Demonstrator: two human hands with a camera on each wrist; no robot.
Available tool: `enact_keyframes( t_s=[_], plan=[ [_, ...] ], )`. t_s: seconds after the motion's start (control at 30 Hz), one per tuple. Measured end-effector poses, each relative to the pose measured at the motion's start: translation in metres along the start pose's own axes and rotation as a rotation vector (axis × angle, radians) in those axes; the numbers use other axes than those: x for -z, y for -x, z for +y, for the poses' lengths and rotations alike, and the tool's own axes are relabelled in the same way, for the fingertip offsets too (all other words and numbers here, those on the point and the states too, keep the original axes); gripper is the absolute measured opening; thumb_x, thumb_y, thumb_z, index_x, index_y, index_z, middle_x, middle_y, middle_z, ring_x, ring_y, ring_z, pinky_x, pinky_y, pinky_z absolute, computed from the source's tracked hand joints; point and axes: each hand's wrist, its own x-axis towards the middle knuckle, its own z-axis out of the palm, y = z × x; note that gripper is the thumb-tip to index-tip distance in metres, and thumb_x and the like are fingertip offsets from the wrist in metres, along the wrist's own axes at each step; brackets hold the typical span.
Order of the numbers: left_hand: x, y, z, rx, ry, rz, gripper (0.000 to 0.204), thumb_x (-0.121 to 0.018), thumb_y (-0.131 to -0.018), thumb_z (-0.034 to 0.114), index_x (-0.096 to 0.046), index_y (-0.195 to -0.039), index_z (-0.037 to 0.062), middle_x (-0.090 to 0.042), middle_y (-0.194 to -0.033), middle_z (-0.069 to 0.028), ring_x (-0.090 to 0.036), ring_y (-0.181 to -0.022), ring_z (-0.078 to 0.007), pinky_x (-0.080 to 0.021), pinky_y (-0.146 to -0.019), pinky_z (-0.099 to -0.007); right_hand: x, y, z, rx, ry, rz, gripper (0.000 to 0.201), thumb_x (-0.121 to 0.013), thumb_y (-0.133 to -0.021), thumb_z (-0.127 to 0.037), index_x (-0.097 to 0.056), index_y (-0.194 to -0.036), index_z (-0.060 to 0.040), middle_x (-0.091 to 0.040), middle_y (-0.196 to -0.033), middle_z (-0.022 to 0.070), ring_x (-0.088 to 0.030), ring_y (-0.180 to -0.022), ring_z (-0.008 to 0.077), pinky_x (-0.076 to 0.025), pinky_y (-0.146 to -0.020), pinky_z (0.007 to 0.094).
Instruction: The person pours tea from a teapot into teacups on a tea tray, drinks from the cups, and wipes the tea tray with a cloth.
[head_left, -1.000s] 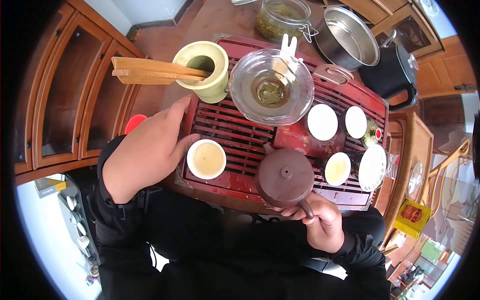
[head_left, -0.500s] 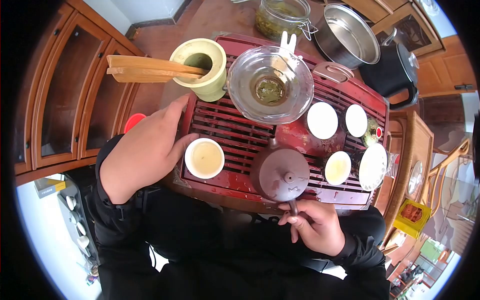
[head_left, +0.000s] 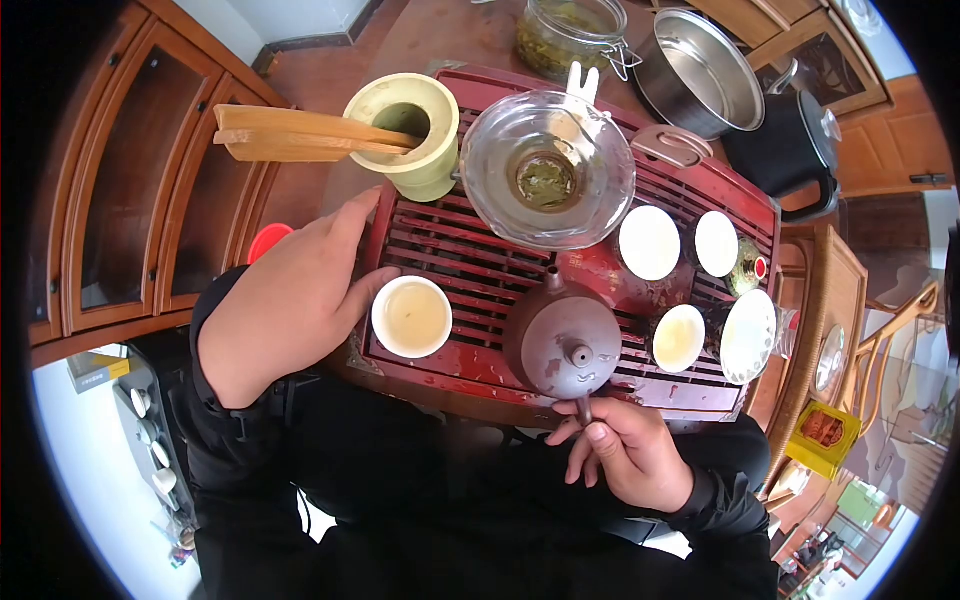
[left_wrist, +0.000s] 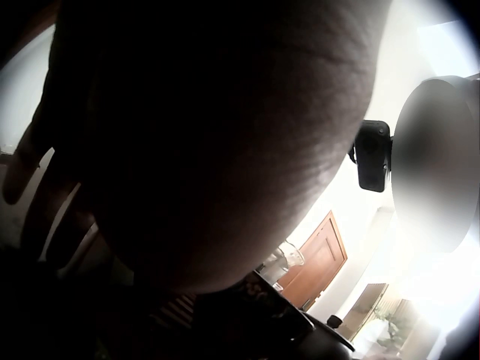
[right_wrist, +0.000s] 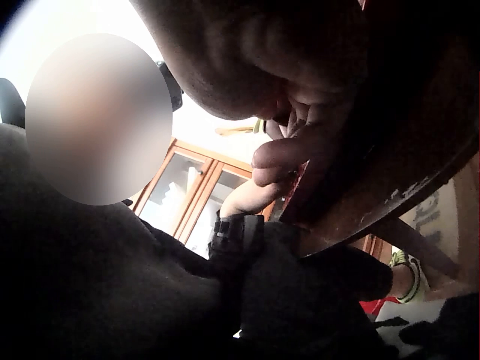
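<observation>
A dark brown clay teapot (head_left: 562, 338) is at the front of the red slatted tea tray (head_left: 480, 378), its spout facing away from me. My right hand (head_left: 638, 452) pinches the teapot's handle between thumb and fingers at the near edge; the other fingers hang loosely below. On the left, my left hand (head_left: 285, 310) lies at the tray's left edge with its fingers extended, holding nothing. Just beside its thumb stands a white cup (head_left: 411, 318) of pale tea. In the dark left wrist view, the palm (left_wrist: 247, 150) fills most of the picture.
Beyond the teapot sits a glass bowl (head_left: 490, 150) with leaves showing at its centre. A green pot (head_left: 430, 180) holding wooden tongs (head_left: 290, 135) stands far left. Several white cups, including one with tea (head_left: 678, 338), are at right. Behind are a steel pan (head_left: 700, 70) and black kettle (head_left: 775, 145).
The teapot has turned, its handle swinging left and its spout now pointing straight away from me. My right hand has shifted left with the handle. My left hand has stayed nearly still.
</observation>
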Motion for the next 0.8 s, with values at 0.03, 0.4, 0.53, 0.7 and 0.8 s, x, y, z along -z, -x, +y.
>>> enact_keyframes(
  t_s=[0.03,0.4,0.53,0.7,0.8],
  plan=[
    [-0.001,0.0,0.0,-0.001,0.0,0.0,0.058,-0.06,-0.099,0.023,-0.037,-0.147,0.0001,-0.062,-0.121,-0.0277,-0.059,-0.114,-0.0441,-0.047,-0.096,-0.0467,0.0,0.0,0.0,-0.003,-0.007,-0.019,0.031,-0.039,-0.11,-0.011,-0.052,-0.132,0.0059,-0.069,-0.109,0.0173,-0.072,-0.073,0.0174,-0.055,-0.054,0.0224],
    [-0.005,0.001,-0.005,-0.074,-0.038,0.065,0.057,-0.062,-0.098,0.02,-0.037,-0.144,-0.0025,-0.063,-0.119,-0.0282,-0.061,-0.111,-0.0444,-0.05,-0.094,-0.0462,-0.002,-0.001,0.009,0.076,-0.072,-0.039,0.018,-0.038,-0.108,-0.006,-0.03,-0.125,-0.0062,-0.062,-0.119,0.0258,-0.073,-0.081,0.0231,-0.058,-0.058,0.0256],
    [-0.005,0.0,-0.005,-0.063,-0.043,0.055,0.058,-0.062,-0.098,0.019,-0.037,-0.145,-0.0025,-0.063,-0.119,-0.0282,-0.061,-0.111,-0.0443,-0.05,-0.094,-0.0462,-0.007,0.003,0.01,0.083,-0.172,0.025,0.031,-0.05,-0.103,0.002,-0.027,-0.122,-0.0063,-0.063,-0.116,0.0193,-0.072,-0.082,0.0181,-0.056,-0.059,0.0251],
    [-0.004,0.001,-0.005,-0.06,-0.055,0.044,0.058,-0.062,-0.098,0.019,-0.036,-0.145,-0.0024,-0.063,-0.118,-0.0282,-0.062,-0.11,-0.0441,-0.05,-0.094,-0.0461,-0.006,0.004,0.008,0.085,-0.178,0.069,0.032,-0.053,-0.101,0.003,-0.025,-0.109,-0.0086,-0.064,-0.112,0.0186,-0.072,-0.081,0.0172,-0.056,-0.059,0.0241],
    [-0.004,0.001,-0.005,-0.072,-0.05,0.054,0.057,-0.062,-0.098,0.019,-0.037,-0.145,-0.0024,-0.063,-0.118,-0.0282,-0.062,-0.11,-0.044,-0.05,-0.093,-0.0461,-0.005,0.004,0.008,0.064,-0.153,0.059,0.032,-0.055,-0.101,0.002,-0.025,-0.105,-0.0085,-0.065,-0.11,0.0187,-0.073,-0.081,0.0171,-0.056,-0.059,0.024]
  ],
)
